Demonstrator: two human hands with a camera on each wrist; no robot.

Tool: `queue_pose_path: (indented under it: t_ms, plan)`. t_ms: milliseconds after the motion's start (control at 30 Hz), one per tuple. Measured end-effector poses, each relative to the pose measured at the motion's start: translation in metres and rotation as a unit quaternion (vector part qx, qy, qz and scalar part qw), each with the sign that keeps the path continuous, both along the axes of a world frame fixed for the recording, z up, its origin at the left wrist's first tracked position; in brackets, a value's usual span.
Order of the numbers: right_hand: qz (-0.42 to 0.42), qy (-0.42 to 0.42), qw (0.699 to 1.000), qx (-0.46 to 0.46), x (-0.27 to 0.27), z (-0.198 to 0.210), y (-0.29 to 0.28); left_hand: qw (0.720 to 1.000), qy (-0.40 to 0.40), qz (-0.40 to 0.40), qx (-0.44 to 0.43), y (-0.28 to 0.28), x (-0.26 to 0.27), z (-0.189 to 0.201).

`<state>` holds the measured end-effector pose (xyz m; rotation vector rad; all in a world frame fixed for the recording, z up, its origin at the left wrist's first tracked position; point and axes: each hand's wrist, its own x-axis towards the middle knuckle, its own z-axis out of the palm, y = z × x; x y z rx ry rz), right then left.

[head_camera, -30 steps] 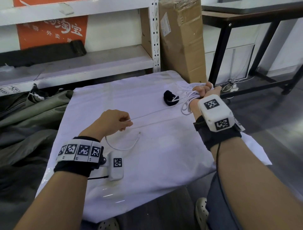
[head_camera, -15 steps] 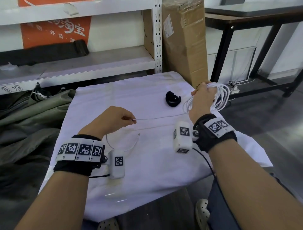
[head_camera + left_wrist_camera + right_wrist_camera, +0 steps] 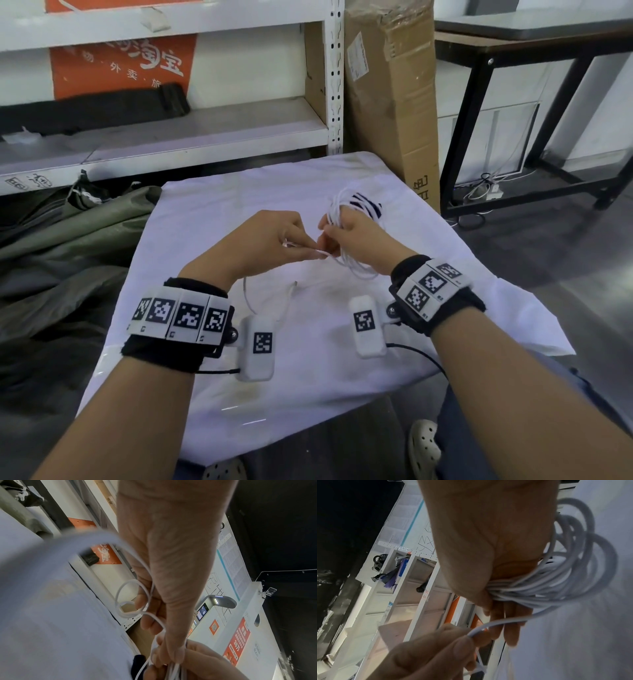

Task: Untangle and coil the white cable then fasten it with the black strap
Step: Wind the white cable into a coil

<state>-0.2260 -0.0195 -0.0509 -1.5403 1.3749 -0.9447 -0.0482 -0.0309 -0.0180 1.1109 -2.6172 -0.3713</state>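
The white cable [image 3: 358,270] is gathered into a coil of several loops that my right hand [image 3: 329,234] grips above the white cloth [image 3: 219,212]. In the right wrist view the coil [image 3: 556,585] passes between thumb and palm. My left hand [image 3: 308,251] pinches the free strand just left of the coil, and the fingers of the two hands almost touch. The left wrist view shows small loops of cable [image 3: 130,614] at that hand's fingers. The loose tail [image 3: 270,310] hangs down onto the cloth. The black strap [image 3: 370,204] lies behind the coil, partly hidden.
A tall cardboard box [image 3: 390,102] leans at the table's far right corner. White metal shelving [image 3: 171,137] stands behind the table, a green tarpaulin [image 3: 51,246] lies to the left, and a black-framed table [image 3: 513,68] with a power strip [image 3: 491,193] under it is at right.
My right hand has carried the coil left from the table's right edge to meet my left hand. The left hand rose and moved right, so the stretched strand between them is now short.
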Motion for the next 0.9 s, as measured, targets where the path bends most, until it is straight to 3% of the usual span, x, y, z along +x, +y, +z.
queue_pose_path:
  t_ms: [267, 400, 600, 733, 900]
  plan:
    - [0.039, -0.051, 0.995, 0.074, 0.005, 0.009, 0.013, 0.998, 0.031, 0.003, -0.050, -0.003, -0.007, -0.009]
    - [0.032, -0.068, 0.994, 0.081, 0.006, 0.007, 0.010, 0.995, 0.086, 0.012, -0.046, -0.006, 0.000, -0.010]
    - [-0.036, -0.017, 0.999, 0.017, -0.007, 0.004, 0.003, 0.978, 0.162, 0.129, -0.033, -0.017, 0.022, -0.010]
    - [-0.097, -0.030, 0.995, 0.001, -0.010, 0.004, 0.001, 0.968, 0.166, 0.186, 0.005, -0.018, 0.027, -0.011]
    - [-0.080, -0.078, 0.994, -0.002, -0.008, 0.011, 0.009, 0.975, 0.131, 0.175, 0.047, -0.017, 0.018, -0.018]
